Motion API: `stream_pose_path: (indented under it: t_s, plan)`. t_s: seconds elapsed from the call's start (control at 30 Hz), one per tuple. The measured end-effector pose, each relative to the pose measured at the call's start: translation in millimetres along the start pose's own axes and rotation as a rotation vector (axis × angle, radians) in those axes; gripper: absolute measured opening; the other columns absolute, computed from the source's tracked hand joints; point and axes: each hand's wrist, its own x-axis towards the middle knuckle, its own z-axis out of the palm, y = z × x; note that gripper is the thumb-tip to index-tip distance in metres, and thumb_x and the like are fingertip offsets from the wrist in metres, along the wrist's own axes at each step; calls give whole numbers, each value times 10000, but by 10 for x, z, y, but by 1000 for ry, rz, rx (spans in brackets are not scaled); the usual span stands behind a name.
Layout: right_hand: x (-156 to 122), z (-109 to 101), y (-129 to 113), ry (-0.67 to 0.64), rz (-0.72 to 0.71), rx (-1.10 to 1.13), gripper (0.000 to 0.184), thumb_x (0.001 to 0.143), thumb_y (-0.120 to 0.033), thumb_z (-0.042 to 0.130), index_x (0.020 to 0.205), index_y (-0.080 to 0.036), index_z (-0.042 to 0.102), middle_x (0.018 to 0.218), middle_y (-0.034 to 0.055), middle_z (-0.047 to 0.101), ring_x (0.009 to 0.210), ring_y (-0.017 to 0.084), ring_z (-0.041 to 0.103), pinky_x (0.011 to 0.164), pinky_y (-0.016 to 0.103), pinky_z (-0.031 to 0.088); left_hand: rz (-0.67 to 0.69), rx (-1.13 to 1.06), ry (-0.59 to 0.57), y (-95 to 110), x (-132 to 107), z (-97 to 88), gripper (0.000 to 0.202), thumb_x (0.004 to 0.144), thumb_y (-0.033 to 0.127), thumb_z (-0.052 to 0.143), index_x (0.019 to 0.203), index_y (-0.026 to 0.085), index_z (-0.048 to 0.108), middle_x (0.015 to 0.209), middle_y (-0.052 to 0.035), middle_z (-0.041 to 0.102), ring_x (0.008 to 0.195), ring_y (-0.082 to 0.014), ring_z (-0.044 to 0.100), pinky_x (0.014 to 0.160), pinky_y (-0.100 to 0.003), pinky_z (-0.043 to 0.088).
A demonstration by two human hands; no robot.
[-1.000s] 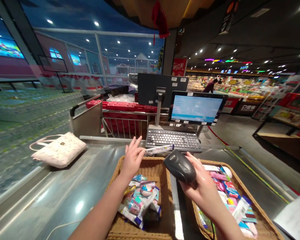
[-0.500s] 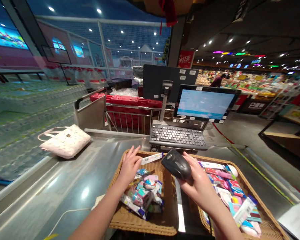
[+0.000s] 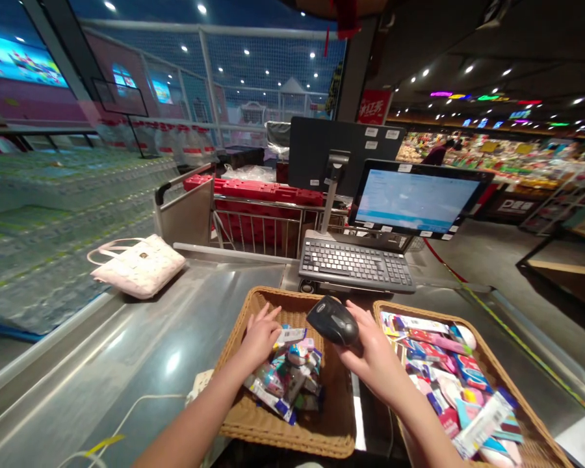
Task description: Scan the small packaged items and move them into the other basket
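My right hand [image 3: 373,354] is wrapped round a black handheld barcode scanner [image 3: 334,320], holding it above the gap beside the left basket. My left hand [image 3: 263,335] is inside the left wicker basket [image 3: 338,416], fingers stretched out. Beside its thumb a slim white packet [image 3: 291,335] with a barcode rests on a pile of small packaged goods [image 3: 290,380]. The right wicker basket [image 3: 521,370] holds several more colourful packets [image 3: 433,354], one long white packet [image 3: 485,426] lying on top. My right forearm covers part of that basket.
A keyboard [image 3: 355,263] and a lit monitor [image 3: 414,200] stand behind the baskets. On the metal counter [image 3: 151,344] at left sits a pale handbag [image 3: 139,265]. A white cable [image 3: 146,398] runs over the counter. Behind is a metal cart [image 3: 258,224] with red crates.
My left hand has lowered into the left basket, and the white packet has come down from the rim onto the pile. The scanner has shifted slightly left in the basket area.
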Motion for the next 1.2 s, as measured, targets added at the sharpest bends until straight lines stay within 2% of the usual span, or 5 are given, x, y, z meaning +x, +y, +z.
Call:
stream_pose_path:
  t_s: [0.27, 0.5, 0.67, 0.9, 1.2]
  plan:
    - [14, 137, -34, -103, 10, 56, 383, 771, -180, 582, 1147, -224, 638, 1329, 94, 592, 1398, 326, 383, 1178, 644, 133, -81, 149, -72, -148, -31, 187, 277, 837, 149, 482, 906, 217, 742, 1446, -88, 522, 1443, -334, 304, 1146, -642, 174]
    - [-110, 21, -34, -15, 11, 142, 484, 740, -129, 593, 1216, -216, 604, 1317, 92, 605, 1359, 291, 436, 1175, 542, 268, 37, 188, 103, 104, -51, -7, 310, 880, 256, 537, 1152, 205, 676, 1517, -137, 416, 1453, -343, 280, 1147, -632, 212]
    - [-317, -289, -42, 124, 18, 143, 489, 751, -117, 593, 1226, -233, 585, 1320, 80, 604, 1274, 268, 519, 1101, 454, 398, 208, 87, 126, 531, 70, -65, 354, 892, 317, 555, 1222, 215, 631, 1539, -121, 385, 1464, -327, 256, 1157, -636, 194]
    - [-758, -895, 153, 319, 114, -40, 310, 816, -212, 577, 1121, -210, 633, 1155, 102, 662, 1109, 285, 605, 999, 452, 471, 472, -24, 71, 1456, 282, -9, 338, 896, 337, 566, 1218, 246, 616, 1543, -89, 388, 1476, -308, 228, 1165, -623, 200]
    - [-1283, -1399, 499, 464, 239, -202, 248, 815, -269, 587, 1039, -185, 654, 1118, 104, 659, 1099, 292, 604, 957, 417, 489, 764, 103, -125, 2339, 342, 755, 539, 702, 441, 766, 1178, 233, 622, 1563, -146, 328, 1474, -364, 199, 1160, -662, 114]
